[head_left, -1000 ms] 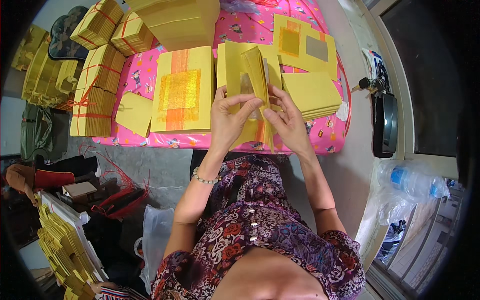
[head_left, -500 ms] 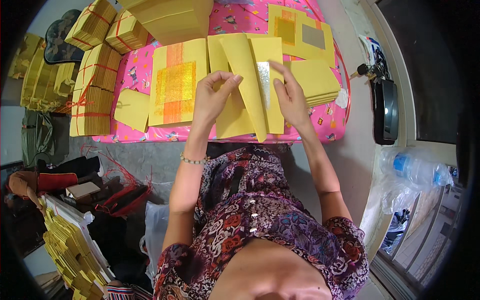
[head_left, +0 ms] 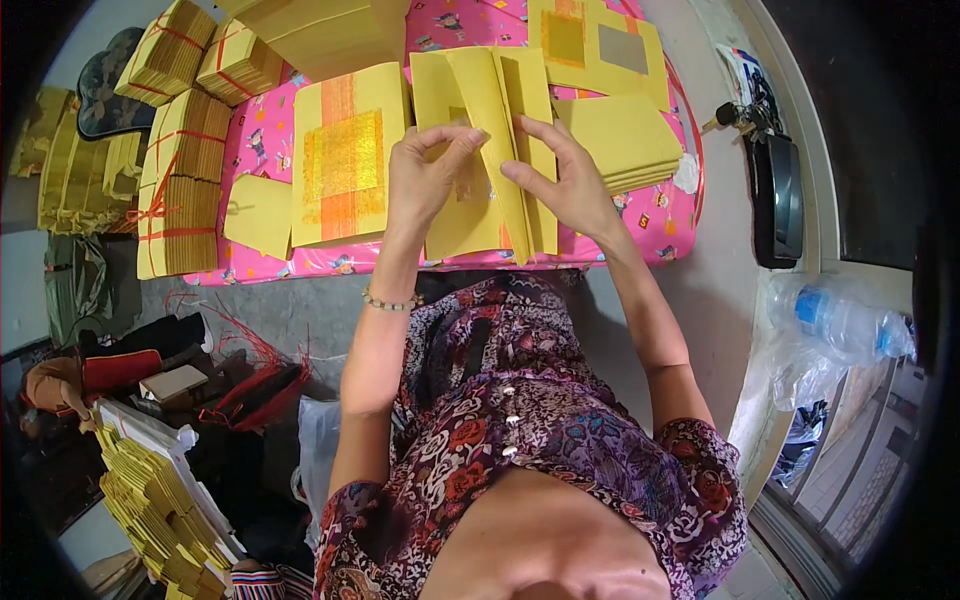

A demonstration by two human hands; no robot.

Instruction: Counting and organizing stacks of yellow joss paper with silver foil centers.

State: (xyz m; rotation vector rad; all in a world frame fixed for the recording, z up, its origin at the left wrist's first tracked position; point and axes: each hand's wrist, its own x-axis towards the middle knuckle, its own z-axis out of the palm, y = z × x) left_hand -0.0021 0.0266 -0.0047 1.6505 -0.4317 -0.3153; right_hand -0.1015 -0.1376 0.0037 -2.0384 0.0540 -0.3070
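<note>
A sheet of yellow paper [head_left: 487, 130] is curled over lengthwise in front of me, standing up as a slanted fold on other yellow sheets. My left hand [head_left: 425, 178] pinches thumb and forefinger together at the left edge of the fold. On its other side my right hand [head_left: 568, 182] has its fingers apart, thumb and forefinger touching or nearly touching the paper. Left of the fold lies a yellow sheet with an orange band and a gold foil square [head_left: 345, 165]. To the right rests a stack of folded yellow paper [head_left: 622, 135].
A pink patterned cover [head_left: 460, 20] spreads over the table. Bundles of yellow paper tied with red string [head_left: 180, 190] stand at left. Sheets with gold and grey squares [head_left: 600, 50] lie at the far right. A dark case [head_left: 775, 200] and plastic bottle [head_left: 835, 318] are beyond the table.
The curled sheet has closed up into a narrower fold, and the silver square on its right has gone from sight. My right hand has moved left to the fold; my left stays pinched.
</note>
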